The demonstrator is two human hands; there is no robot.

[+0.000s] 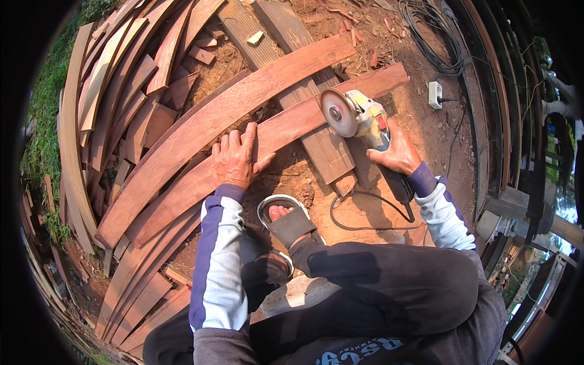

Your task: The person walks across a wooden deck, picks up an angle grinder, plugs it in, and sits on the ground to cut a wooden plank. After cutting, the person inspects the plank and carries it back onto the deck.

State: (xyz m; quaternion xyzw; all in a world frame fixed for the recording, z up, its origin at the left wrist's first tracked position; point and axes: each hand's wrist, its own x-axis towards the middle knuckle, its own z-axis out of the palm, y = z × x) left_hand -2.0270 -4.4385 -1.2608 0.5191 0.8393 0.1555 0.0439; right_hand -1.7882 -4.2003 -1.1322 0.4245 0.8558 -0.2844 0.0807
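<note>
My right hand (398,149) is wrapped round the body of an angle grinder (369,121), pale yellow with a red part and a dark cable end. Its round disc (338,113) stands over a curved reddish wooden plank (292,129), close to the far part of the upper face; whether they touch, I cannot tell. On that same plank lies my left hand (236,157), fingers spread across it and thumb apart. Just beyond, a second curved plank (255,85) runs alongside. Both planks rest across a thick timber (328,152).
Many curved boards (115,79) are heaped at the left. A white socket block (435,95) and a coiled black cable (435,39) lie on the dirt at the right. The grinder's cord (359,228) loops near my sandalled foot (286,218).
</note>
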